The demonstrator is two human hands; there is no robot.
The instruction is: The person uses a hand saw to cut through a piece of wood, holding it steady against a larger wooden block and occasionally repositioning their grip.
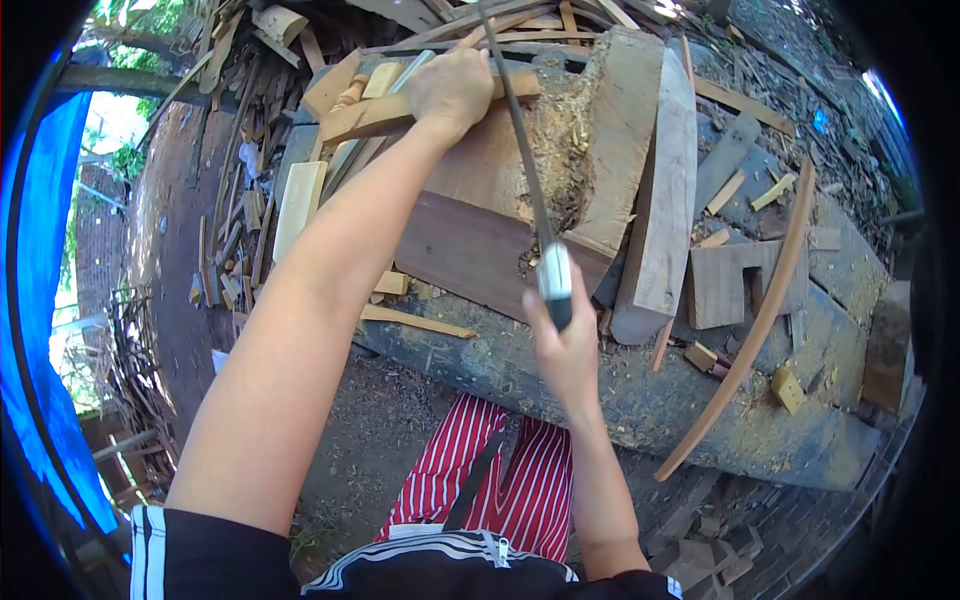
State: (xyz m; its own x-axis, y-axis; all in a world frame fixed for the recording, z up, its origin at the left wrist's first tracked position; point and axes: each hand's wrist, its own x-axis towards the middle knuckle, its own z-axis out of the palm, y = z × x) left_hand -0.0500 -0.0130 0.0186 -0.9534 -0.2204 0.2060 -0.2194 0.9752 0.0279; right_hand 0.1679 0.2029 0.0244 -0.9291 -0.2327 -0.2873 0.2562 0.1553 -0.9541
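My left hand [452, 88] is closed over a curved wooden piece [375, 117], pressing it on top of a large block [480, 165] near the top of the view. In my right hand [566, 345] is the handle of a long narrow saw [530, 160], which has a silver and dark grip. The blade points up and away and crosses the right part of the wooden piece, just right of my left hand. Whether its teeth touch the wood cannot be made out. Sawdust [562, 130] lies right of the blade.
A thick beam [620, 130] and a grey rounded plank [665, 200] stand right of the blade. A long curved strip [750, 340] lies farther right on the worktable [800, 445]. Wood scraps are heaped behind, and a pale block [297, 205] is at the left.
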